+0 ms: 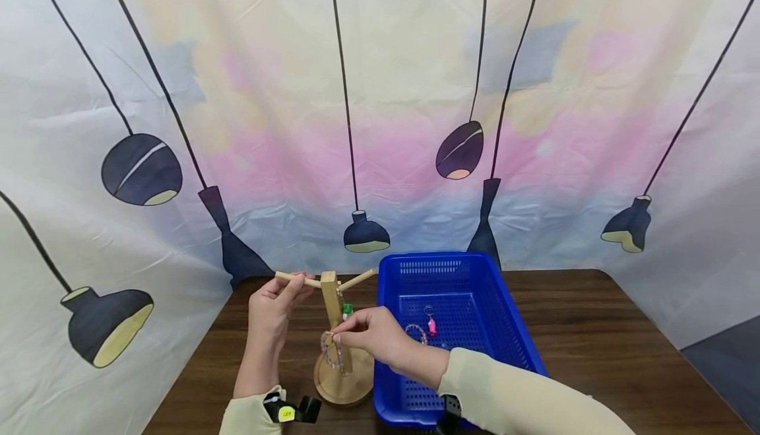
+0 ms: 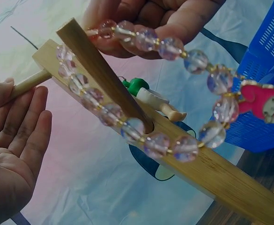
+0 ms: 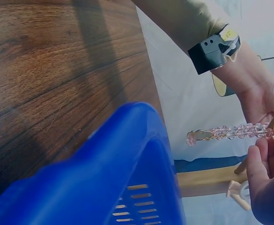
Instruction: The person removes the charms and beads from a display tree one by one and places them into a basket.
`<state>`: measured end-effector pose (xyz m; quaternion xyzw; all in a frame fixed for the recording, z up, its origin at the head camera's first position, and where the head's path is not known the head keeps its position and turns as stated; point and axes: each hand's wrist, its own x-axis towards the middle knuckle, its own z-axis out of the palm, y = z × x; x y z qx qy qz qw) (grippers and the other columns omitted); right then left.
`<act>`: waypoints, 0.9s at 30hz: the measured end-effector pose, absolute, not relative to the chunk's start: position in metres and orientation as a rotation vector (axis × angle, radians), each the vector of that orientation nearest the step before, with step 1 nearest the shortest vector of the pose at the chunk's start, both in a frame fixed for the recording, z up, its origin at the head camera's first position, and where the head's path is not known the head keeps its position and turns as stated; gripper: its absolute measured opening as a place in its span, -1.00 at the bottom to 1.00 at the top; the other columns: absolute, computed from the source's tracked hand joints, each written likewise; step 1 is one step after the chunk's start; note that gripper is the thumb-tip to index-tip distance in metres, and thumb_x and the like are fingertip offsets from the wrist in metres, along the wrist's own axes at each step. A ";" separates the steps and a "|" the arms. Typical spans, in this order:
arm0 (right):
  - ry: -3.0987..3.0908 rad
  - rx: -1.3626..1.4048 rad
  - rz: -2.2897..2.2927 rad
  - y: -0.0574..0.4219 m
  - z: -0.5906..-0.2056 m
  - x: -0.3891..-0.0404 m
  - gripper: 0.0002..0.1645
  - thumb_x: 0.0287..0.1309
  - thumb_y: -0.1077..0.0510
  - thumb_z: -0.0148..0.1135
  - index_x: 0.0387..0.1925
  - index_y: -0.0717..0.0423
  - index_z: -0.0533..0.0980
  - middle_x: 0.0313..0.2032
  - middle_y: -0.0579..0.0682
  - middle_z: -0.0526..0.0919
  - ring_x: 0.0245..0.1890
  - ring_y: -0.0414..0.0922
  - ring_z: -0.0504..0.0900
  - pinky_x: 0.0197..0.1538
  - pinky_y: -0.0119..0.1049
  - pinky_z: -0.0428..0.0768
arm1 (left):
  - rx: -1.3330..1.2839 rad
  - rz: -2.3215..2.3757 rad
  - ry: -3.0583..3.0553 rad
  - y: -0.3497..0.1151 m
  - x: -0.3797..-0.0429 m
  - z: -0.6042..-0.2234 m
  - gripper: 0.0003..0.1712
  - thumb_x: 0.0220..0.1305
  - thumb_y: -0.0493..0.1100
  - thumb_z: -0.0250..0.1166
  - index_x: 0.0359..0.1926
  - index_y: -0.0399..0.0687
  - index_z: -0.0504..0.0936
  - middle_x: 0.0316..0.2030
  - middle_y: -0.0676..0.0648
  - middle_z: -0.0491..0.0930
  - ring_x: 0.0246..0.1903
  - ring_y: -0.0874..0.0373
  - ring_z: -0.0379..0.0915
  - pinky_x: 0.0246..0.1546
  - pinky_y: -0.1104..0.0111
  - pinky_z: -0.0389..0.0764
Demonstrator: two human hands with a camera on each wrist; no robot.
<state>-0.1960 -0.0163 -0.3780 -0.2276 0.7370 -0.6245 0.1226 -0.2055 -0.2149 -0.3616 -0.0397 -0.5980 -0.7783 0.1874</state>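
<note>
A wooden stand [image 1: 330, 300] with several pegs stands upright on a round base. My left hand [image 1: 270, 313] pinches its left upper peg [image 2: 31, 85] between thumb and fingers. With my right hand [image 1: 374, 336] I pinch a pink, clear-beaded bracelet [image 2: 186, 148] at a front peg [image 2: 101, 70]. Beads pass on both sides of that peg in the left wrist view, and a pink-hooded character charm [image 2: 261, 102] sits on the bracelet. Behind the post hangs a keychain figure [image 2: 151, 99] in green and white, partly hidden by the wood.
Right beside the stand is a blue plastic basket [image 1: 516, 329], partly under my right forearm. Inside it lie a pink keychain [image 1: 432, 327] and another beaded bracelet [image 1: 420, 331]. Everything rests on a dark wooden table [image 1: 594, 336], with a lamp-printed cloth [image 1: 404, 105] behind.
</note>
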 end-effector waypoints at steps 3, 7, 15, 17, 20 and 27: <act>2.142 -0.646 -1.818 -0.016 -0.376 -0.195 -0.82 0.23 0.31 0.38 -0.18 0.38 0.73 -0.15 0.25 0.79 -0.32 -0.34 0.62 -0.24 -0.56 0.61 | -0.151 -2.188 -1.675 -0.215 -0.205 -0.362 -0.69 0.44 -0.36 0.25 -0.34 0.10 0.79 -0.39 0.17 0.80 -0.32 0.37 0.76 -0.18 0.53 0.77; 2.125 -0.629 -1.814 -0.016 -0.373 -0.193 -0.83 0.22 0.31 0.39 -0.19 0.36 0.74 -0.16 0.22 0.80 -0.31 -0.32 0.63 -0.21 -0.52 0.65 | -0.212 -2.186 -1.663 -0.216 -0.206 -0.364 -0.67 0.44 -0.37 0.24 -0.32 0.12 0.80 -0.38 0.17 0.80 -0.32 0.37 0.76 -0.18 0.52 0.77; 2.094 -0.636 -1.788 -0.014 -0.371 -0.190 -0.82 0.25 0.29 0.39 -0.17 0.35 0.74 -0.16 0.21 0.80 -0.32 -0.32 0.64 -0.21 -0.49 0.67 | -0.221 -2.187 -1.663 -0.217 -0.205 -0.365 -0.69 0.45 -0.36 0.23 -0.31 0.10 0.80 -0.37 0.17 0.80 -0.32 0.37 0.75 -0.18 0.52 0.77; 2.095 -0.640 -1.775 -0.014 -0.370 -0.189 -0.82 0.25 0.28 0.39 -0.16 0.33 0.74 -0.16 0.20 0.80 -0.31 -0.32 0.64 -0.20 -0.48 0.67 | -0.223 -2.187 -1.663 -0.217 -0.205 -0.365 -0.70 0.45 -0.36 0.23 -0.30 0.07 0.80 -0.37 0.17 0.80 -0.32 0.37 0.75 -0.18 0.53 0.77; 2.092 -0.649 -1.766 -0.013 -0.367 -0.187 -0.81 0.25 0.27 0.39 -0.16 0.33 0.74 -0.15 0.19 0.80 -0.31 -0.32 0.64 -0.19 -0.47 0.67 | -0.231 -2.186 -1.662 -0.217 -0.205 -0.366 -0.71 0.45 -0.36 0.23 -0.29 0.05 0.81 -0.37 0.17 0.81 -0.32 0.37 0.75 -0.18 0.53 0.77; 2.052 -0.707 -1.767 -0.005 -0.358 -0.187 -0.77 0.24 0.30 0.38 -0.14 0.41 0.71 -0.13 0.23 0.78 -0.31 -0.36 0.63 -0.14 -0.51 0.68 | -0.239 -2.164 -1.679 -0.217 -0.205 -0.365 -0.65 0.46 -0.35 0.23 -0.32 0.18 0.80 -0.37 0.19 0.81 -0.33 0.38 0.75 -0.17 0.53 0.77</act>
